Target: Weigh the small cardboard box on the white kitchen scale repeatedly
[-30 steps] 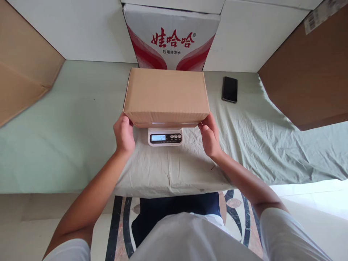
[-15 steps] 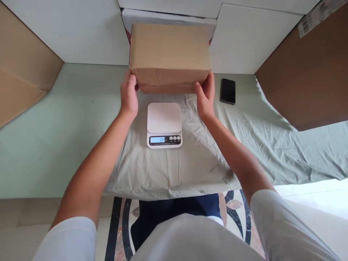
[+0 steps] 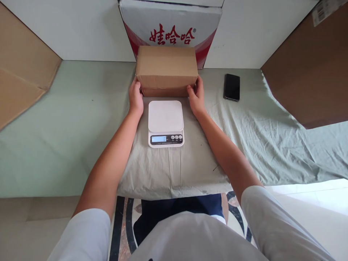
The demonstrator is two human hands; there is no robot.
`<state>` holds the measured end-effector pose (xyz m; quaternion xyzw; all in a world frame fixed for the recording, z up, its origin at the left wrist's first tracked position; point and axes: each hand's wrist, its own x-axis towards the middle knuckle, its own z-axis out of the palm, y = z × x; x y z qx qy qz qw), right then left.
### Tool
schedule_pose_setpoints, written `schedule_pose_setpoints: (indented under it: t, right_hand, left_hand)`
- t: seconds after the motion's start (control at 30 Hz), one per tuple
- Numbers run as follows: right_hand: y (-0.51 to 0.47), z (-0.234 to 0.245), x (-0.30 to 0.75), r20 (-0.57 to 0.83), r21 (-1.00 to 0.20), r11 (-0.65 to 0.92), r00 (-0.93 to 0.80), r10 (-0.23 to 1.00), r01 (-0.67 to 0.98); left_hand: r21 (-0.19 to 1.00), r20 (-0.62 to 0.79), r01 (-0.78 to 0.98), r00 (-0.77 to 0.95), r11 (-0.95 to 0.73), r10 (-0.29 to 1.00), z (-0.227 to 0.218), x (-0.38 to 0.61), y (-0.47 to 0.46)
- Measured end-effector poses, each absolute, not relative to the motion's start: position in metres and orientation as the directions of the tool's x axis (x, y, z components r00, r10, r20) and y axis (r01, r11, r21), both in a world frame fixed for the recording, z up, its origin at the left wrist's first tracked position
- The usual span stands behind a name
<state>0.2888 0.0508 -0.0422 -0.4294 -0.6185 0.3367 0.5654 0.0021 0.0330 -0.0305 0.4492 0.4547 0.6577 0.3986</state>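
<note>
Between my two hands is a closed brown cardboard box (image 3: 167, 65), just behind the kitchen scale. My left hand (image 3: 136, 95) grips its left side near the front corner, thumb on the edge. On the opposite side, my right hand (image 3: 197, 95) holds the right front corner with the thumb on the front face. The fingers behind the box sides are partly hidden. The white scale (image 3: 166, 116) lies nearer to me with a bare platform, and its lit display seems to read 0.
A white and red carton (image 3: 174, 18) with red lettering stands behind the box. At the right lies a black smartphone (image 3: 232, 87). Large cardboard boxes flank the cloth-covered table (image 3: 67, 145), one at left (image 3: 24, 61), one at right (image 3: 310, 72).
The box has come down from above the table to behind the scale, still between both hands, uncovering the carton's lettering. The scale's display has changed from about 39 to about 0.
</note>
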Motion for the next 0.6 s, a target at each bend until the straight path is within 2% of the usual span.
schedule_pose_setpoints:
  t: [0.37,0.6]
  right_hand:
    - [0.024,-0.013,0.283,0.39,-0.904,0.394,-0.058,0.919,0.165]
    - [0.039,-0.031,0.282,0.398,-0.899,0.394,-0.023,0.917,0.19]
  left_hand:
    - [0.957,0.258,-0.056,-0.285,-0.285,0.923,-0.035,-0.002,0.036]
    - [0.947,0.266,-0.101,-0.294,-0.306,0.918,-0.038,-0.002,0.034]
